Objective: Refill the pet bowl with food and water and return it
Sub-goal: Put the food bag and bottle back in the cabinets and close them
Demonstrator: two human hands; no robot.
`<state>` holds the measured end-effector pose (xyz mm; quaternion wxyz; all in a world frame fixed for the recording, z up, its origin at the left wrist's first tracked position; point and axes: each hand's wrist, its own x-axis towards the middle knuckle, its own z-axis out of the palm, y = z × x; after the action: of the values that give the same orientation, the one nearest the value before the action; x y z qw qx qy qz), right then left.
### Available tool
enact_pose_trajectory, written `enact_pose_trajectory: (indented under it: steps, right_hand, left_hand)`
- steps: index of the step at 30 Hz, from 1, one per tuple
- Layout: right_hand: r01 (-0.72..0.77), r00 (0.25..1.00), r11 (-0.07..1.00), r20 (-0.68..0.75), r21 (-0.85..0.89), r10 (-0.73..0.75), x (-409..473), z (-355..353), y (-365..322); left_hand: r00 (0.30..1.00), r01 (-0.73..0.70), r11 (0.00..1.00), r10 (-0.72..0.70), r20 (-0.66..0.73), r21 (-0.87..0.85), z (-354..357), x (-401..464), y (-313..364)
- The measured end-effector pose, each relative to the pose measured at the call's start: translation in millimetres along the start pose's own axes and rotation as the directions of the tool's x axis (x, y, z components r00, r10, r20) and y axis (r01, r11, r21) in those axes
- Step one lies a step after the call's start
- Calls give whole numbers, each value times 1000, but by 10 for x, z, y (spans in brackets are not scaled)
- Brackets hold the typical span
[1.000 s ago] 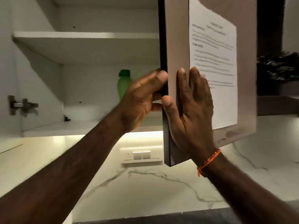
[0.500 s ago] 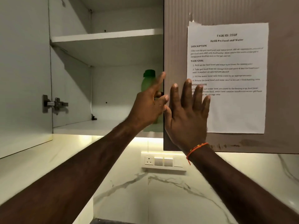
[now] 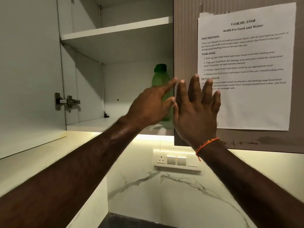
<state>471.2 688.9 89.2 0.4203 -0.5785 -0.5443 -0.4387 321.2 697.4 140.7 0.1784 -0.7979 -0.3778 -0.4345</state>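
Head view: green bottle (image 3: 159, 83) upright on lower cabinet shelf (image 3: 92, 125), at 12 o'clock from left hand (image 3: 150, 106); fingers spread, holding nothing. Right hand (image 3: 196, 111) splayed at cabinet door (image 3: 185, 46), farther off. No bowl visible.

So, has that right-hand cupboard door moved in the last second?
Yes. The cupboard door has swung shut toward the cabinet: its left edge now lies near the green bottle, and the taped sheet faces the camera.
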Motion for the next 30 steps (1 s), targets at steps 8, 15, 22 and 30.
enact_pose_trajectory:
  steps: [8, 15, 22, 30]
  right_hand:
    - [66, 990, 943, 97, 326, -103, -134, -248, -895]
    - [140, 959, 739, 95, 659, -266, -228, -528, -1995]
    - [182, 876, 459, 68, 869, -477, -387, -1036, -3062]
    - [89, 812, 204, 47, 975, -582, -582, -1530, -3842]
  left_hand:
    - [991, 130, 926, -119, -52, 353, -776, -566, -277]
    - [953, 300, 699, -180, -246, 650, -1776, -1252, -617]
    - [867, 499, 302, -159, -473, 812, -2893, -1862, -710]
    - [664, 747, 351, -381, -643, 565, -3459, -2211, -780]
